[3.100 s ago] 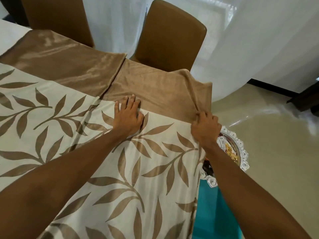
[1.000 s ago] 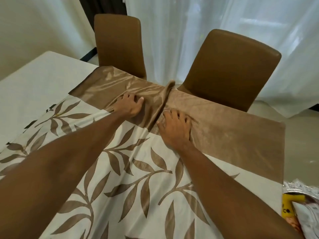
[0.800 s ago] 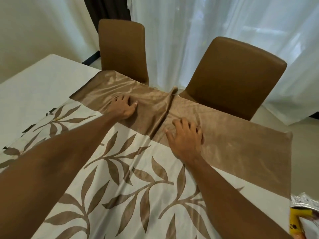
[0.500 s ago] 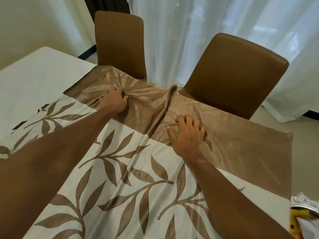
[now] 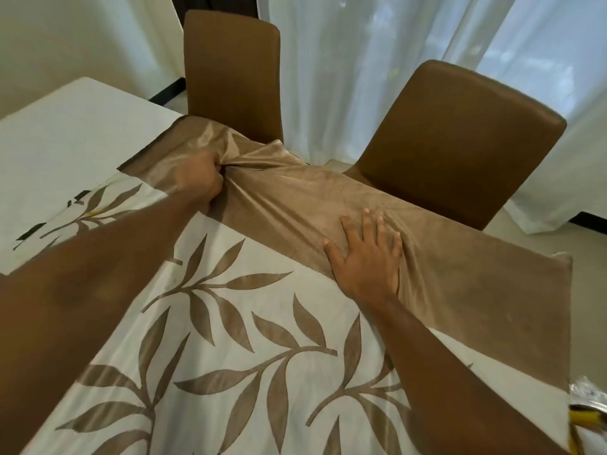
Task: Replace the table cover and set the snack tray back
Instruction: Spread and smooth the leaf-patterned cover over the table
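A cream table cover [image 5: 249, 343] with brown leaf print and a shiny brown border lies over the table. My left hand [image 5: 197, 182] is closed on a bunch of the brown border near the far edge, and creases run out from the grip. My right hand [image 5: 368, 257] lies flat with fingers spread on the border, further right. A sliver of the silver snack tray [image 5: 589, 394] shows at the lower right edge, below table height, with a yellow packet in it.
Two brown chairs stand behind the far edge, one [image 5: 231, 77] at the left and one [image 5: 460, 139] at the right. White curtains [image 5: 361, 60] hang behind them. The bare white tabletop [image 5: 65, 136] shows at the left.
My left hand has closed on the brown border and pulled it left, flattening the raised fold between my hands. My right hand shifted a little right and stays pressed flat.
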The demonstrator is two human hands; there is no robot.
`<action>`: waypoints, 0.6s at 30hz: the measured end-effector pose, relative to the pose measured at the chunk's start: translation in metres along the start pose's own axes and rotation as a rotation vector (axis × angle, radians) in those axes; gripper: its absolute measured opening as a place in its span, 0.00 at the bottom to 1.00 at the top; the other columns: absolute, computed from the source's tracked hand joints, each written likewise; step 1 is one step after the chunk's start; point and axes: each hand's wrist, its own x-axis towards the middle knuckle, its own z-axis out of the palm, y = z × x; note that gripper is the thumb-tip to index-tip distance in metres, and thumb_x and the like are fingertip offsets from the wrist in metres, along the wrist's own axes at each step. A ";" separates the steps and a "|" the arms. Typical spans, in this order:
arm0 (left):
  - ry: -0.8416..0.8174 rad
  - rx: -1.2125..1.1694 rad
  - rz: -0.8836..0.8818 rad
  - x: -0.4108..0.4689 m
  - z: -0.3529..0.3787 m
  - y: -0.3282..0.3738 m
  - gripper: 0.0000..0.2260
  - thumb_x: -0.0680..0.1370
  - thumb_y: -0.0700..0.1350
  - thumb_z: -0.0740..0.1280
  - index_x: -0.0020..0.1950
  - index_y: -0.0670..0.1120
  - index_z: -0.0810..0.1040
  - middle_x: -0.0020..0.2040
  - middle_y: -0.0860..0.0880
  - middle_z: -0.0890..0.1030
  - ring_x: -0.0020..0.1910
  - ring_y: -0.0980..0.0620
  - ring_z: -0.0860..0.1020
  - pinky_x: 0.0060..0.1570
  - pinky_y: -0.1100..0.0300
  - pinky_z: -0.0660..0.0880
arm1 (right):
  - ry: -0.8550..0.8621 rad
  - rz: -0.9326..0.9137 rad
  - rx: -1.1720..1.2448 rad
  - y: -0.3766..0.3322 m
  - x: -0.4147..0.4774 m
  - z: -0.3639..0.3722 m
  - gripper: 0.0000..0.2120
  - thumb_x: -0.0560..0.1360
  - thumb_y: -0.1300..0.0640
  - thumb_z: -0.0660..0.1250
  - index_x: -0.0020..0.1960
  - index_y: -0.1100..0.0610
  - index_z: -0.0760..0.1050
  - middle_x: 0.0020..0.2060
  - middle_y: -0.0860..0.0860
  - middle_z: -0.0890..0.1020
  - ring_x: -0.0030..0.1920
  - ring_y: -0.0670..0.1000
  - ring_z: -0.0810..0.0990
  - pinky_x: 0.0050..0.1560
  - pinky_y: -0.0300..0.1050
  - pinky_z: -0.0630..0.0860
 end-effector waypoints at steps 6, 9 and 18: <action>0.053 -0.025 0.058 -0.026 0.010 0.016 0.21 0.85 0.52 0.53 0.73 0.42 0.68 0.71 0.37 0.72 0.71 0.36 0.69 0.75 0.43 0.59 | -0.052 0.023 -0.005 -0.002 0.002 -0.002 0.34 0.80 0.29 0.45 0.82 0.42 0.54 0.83 0.52 0.52 0.82 0.57 0.46 0.79 0.64 0.41; 0.032 -0.012 0.345 -0.072 0.003 0.008 0.23 0.82 0.61 0.52 0.71 0.51 0.70 0.73 0.46 0.71 0.73 0.40 0.67 0.73 0.35 0.60 | -0.061 0.021 -0.006 -0.002 0.002 -0.005 0.34 0.80 0.29 0.45 0.82 0.42 0.53 0.83 0.52 0.51 0.82 0.57 0.46 0.79 0.64 0.41; -0.226 0.054 0.196 -0.099 0.001 -0.044 0.30 0.81 0.66 0.48 0.79 0.52 0.60 0.81 0.46 0.58 0.80 0.42 0.54 0.75 0.32 0.46 | -0.284 0.016 0.066 0.000 0.017 -0.022 0.41 0.77 0.24 0.46 0.83 0.44 0.47 0.83 0.52 0.42 0.82 0.56 0.36 0.77 0.63 0.33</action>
